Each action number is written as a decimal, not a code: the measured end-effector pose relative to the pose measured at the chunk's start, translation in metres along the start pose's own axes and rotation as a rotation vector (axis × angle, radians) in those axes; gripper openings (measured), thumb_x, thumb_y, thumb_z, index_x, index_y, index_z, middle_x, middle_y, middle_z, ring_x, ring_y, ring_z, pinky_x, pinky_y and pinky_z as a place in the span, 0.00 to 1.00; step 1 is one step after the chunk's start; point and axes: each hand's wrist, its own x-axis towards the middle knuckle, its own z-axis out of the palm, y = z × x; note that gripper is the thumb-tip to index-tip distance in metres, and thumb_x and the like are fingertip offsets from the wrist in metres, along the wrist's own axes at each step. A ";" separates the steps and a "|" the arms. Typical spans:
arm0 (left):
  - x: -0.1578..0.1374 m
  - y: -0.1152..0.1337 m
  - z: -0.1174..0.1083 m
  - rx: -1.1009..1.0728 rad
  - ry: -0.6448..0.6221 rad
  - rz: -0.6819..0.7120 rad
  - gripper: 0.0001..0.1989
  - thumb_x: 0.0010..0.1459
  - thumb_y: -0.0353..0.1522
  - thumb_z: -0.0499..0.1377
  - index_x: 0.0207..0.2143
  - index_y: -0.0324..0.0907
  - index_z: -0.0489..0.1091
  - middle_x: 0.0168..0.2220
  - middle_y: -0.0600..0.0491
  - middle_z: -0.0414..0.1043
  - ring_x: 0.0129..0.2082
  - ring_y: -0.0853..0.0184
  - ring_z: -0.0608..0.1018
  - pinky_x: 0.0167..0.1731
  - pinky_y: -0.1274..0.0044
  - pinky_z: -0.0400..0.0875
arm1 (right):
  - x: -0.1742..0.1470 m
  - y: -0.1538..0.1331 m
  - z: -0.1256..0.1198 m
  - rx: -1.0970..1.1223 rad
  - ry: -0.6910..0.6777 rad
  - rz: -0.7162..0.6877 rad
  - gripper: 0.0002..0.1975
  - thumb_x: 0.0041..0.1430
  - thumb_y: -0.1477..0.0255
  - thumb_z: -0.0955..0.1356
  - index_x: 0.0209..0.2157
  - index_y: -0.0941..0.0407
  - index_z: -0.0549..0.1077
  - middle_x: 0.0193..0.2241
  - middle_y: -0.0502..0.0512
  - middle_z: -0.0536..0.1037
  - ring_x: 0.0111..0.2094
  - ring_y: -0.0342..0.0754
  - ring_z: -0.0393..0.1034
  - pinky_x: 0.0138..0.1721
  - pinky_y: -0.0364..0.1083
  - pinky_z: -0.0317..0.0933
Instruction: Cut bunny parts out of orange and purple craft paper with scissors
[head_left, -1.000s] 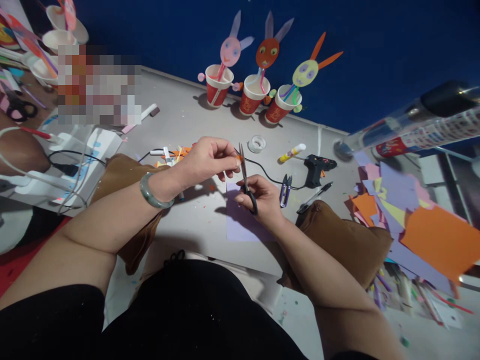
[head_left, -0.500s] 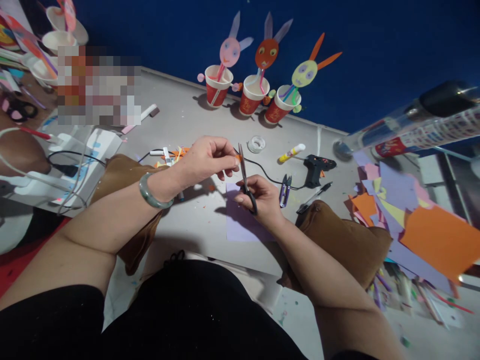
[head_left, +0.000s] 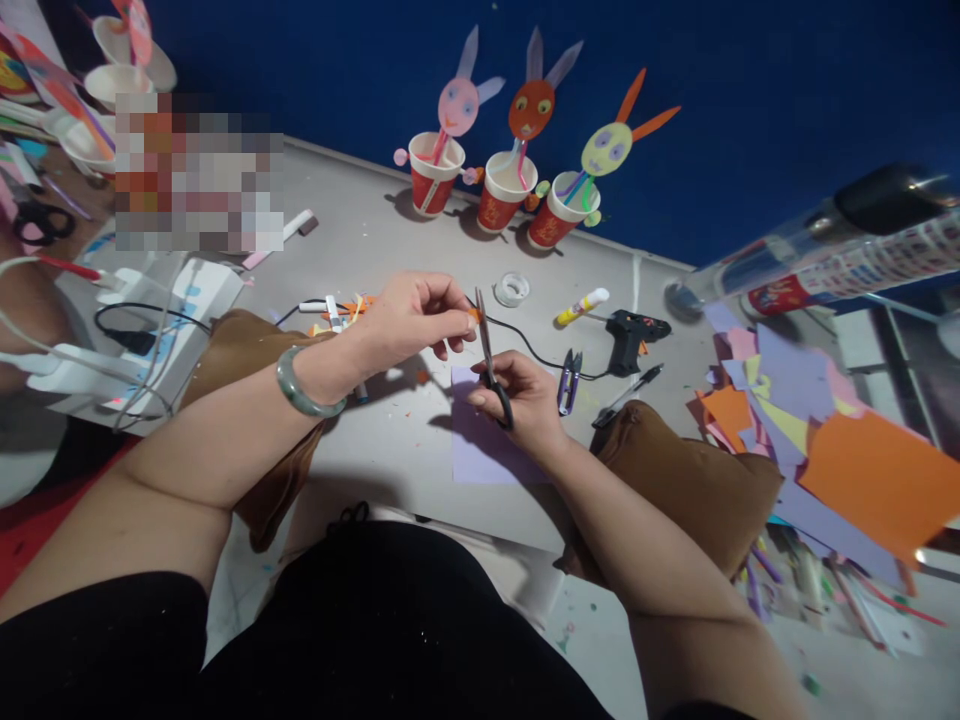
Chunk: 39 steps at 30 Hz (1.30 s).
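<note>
My left hand (head_left: pixel 416 320) pinches a tiny orange paper piece (head_left: pixel 473 315) between thumb and fingers, above the grey table (head_left: pixel 390 240). My right hand (head_left: pixel 525 395) grips black-handled scissors (head_left: pixel 487 355), blades pointing up and meeting the orange piece. A lilac paper sheet (head_left: pixel 484 445) lies flat under both hands. A green bangle (head_left: pixel 300 385) circles my left wrist.
Three red paper cups with rabbit faces (head_left: pixel 501 190) stand at the back. A tape roll (head_left: pixel 512 288), glue stick (head_left: pixel 581 305), black glue gun (head_left: pixel 630 335), thread snips (head_left: pixel 568 380) and a pen lie right of my hands. Coloured paper (head_left: pixel 840 460) is piled at right, a power strip (head_left: pixel 142 330) at left.
</note>
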 end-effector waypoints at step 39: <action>0.000 -0.001 0.000 0.096 -0.007 0.016 0.04 0.52 0.25 0.63 0.26 0.37 0.72 0.22 0.54 0.76 0.19 0.75 0.75 0.21 0.83 0.71 | 0.001 0.001 -0.001 -0.016 0.018 0.010 0.29 0.38 0.50 0.83 0.33 0.53 0.72 0.15 0.40 0.65 0.17 0.40 0.56 0.19 0.42 0.50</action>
